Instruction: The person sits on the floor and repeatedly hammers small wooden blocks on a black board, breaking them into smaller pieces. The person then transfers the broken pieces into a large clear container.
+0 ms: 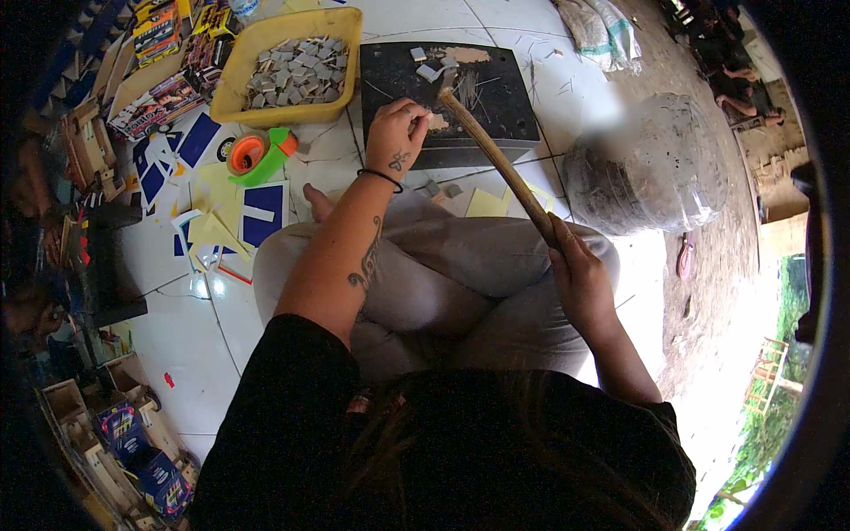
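Your two hands are well apart. Your right hand (pixel 575 270) is closed around the lower end of a wooden-handled hammer (pixel 498 157), whose head is over the black block (pixel 385 62), beside small grey pieces (pixel 428 73); the handle crosses the near edge. Your left hand (pixel 397 133), fingers curled in, is at the block's near left; whether it pinches anything cannot be told. A yellow tub (pixel 274 117) borders the left edge; rightward, white tiles (pixel 556 106) separate block from plastic-wrapped bundle (pixel 651 173).
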